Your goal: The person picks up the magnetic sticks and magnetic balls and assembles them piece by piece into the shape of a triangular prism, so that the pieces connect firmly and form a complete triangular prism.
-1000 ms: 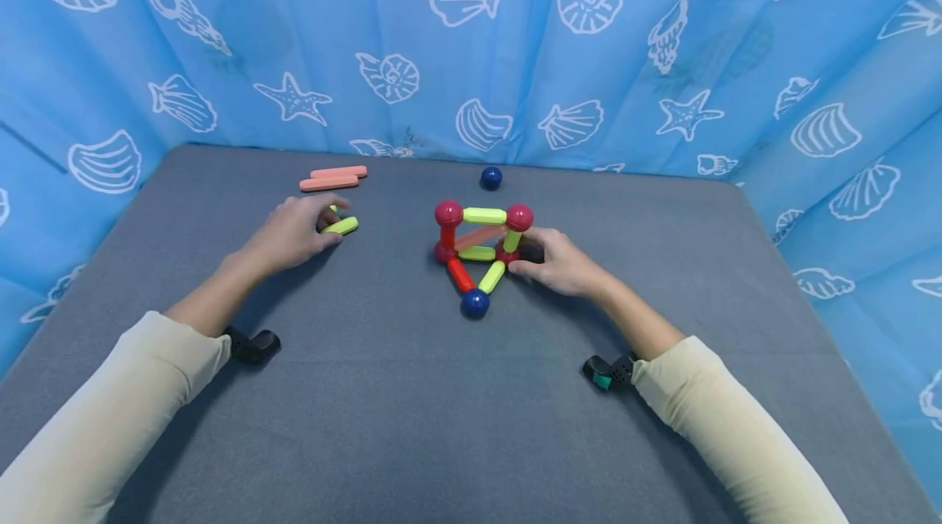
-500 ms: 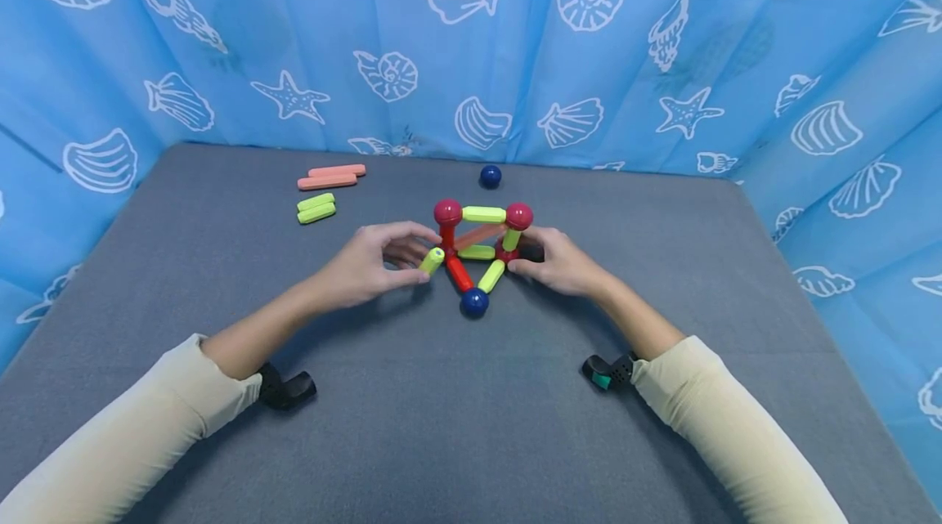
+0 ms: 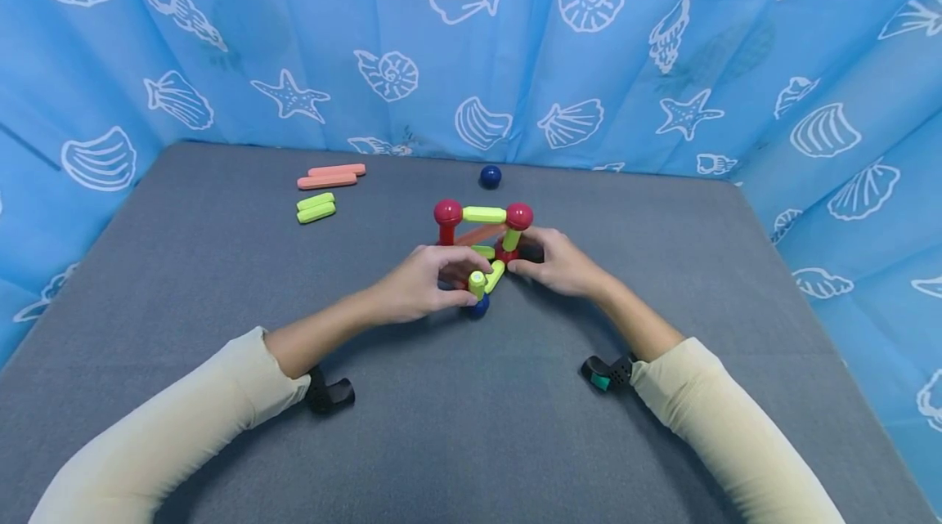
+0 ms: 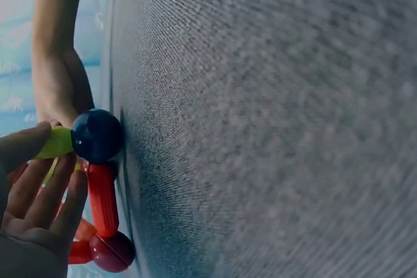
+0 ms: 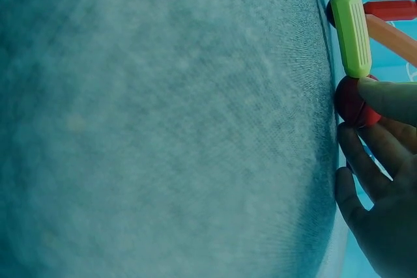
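Observation:
A frame of magnetic sticks and balls stands mid-table, with two red balls on top joined by a yellow-green stick (image 3: 484, 214). My left hand (image 3: 412, 287) pinches another short yellow-green magnetic stick (image 3: 477, 284) between thumb and fingers. It stands upright, its lower end against the blue ball (image 4: 98, 136) at the frame's front corner. My right hand (image 3: 559, 262) holds the lower right red ball (image 5: 352, 103), thumb in front and fingers beside it. The left hand covers the lower left red ball and most of the red stick (image 4: 103, 198) in the head view.
Two salmon sticks (image 3: 327, 181) and two yellow-green sticks (image 3: 316, 212) lie at the back left of the grey table (image 3: 471, 426). A loose blue ball (image 3: 490, 176) sits behind the frame. A blue shell-print curtain (image 3: 294, 33) hangs around the table's back and sides.
My left hand has carried a yellow-green stick from the back-left pile rightward to the front blue ball, turning it upright. My right hand has stayed at the red ball.

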Motion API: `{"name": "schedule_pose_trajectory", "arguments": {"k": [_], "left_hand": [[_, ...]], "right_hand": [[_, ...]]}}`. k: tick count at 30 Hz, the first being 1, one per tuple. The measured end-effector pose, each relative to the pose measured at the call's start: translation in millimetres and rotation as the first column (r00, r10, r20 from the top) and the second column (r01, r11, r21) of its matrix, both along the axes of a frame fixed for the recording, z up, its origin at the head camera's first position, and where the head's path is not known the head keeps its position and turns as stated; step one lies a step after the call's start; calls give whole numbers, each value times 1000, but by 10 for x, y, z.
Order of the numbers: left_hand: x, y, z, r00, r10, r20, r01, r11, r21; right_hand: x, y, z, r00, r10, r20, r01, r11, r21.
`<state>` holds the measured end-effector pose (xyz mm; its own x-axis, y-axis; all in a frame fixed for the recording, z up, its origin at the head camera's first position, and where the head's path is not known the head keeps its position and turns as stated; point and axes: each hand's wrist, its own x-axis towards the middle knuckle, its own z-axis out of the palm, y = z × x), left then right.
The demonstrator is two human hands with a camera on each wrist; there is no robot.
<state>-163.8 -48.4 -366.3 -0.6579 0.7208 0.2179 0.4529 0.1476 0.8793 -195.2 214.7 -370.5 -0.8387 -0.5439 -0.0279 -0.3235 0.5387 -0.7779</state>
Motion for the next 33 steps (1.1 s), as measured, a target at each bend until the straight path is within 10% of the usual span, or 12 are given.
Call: {"name": "schedule_pose_trajectory", "arguments": {"k": [14,23,33], "left_hand": [[28,-88,-20,996,19,-87,-30,992,-126],[-180,-426,-24,940,338,-53,-342,933,-110],[-477,-329,-101,982,189,30,-178,960,-216]], "right_hand": [[-11,-4,10,1000,3,-4,-3,1000,5],[-56,27,33,998,56,24,-56,998,-8],[-419,86,178,989,-40,145,45,999,-25]]}}
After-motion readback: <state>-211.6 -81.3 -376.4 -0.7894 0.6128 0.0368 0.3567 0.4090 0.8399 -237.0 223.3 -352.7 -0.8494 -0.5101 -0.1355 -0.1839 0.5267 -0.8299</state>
